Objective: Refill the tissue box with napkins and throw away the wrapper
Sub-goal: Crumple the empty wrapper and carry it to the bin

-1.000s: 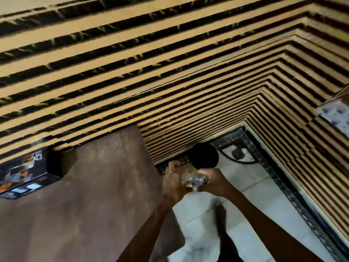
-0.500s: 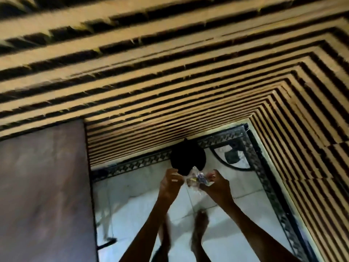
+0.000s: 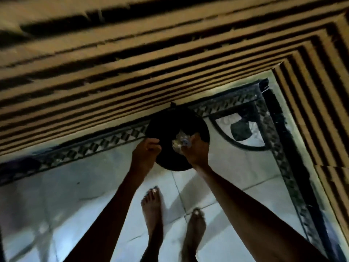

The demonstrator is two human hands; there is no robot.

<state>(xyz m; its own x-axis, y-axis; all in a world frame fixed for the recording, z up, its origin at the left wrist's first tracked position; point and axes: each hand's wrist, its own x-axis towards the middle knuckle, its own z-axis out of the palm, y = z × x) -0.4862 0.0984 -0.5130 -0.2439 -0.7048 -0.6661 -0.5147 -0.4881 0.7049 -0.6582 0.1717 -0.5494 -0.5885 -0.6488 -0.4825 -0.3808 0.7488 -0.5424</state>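
A round black bin lined with a dark bag stands on the floor against the striped wall. My right hand holds a crumpled clear plastic wrapper over the bin's opening. My left hand is closed on the bin's left rim or the edge of its bag; which one I cannot tell. The tissue box and napkins are out of view.
White tiled floor with a dark patterned border runs along two striped walls that meet at the right. A dark object lies in the corner. My bare feet stand just behind the bin.
I have stepped closer to the bin and both hands now reach it. The left hand has let go of the wrapper and closed on the bin's edge. The brown table has left the view.
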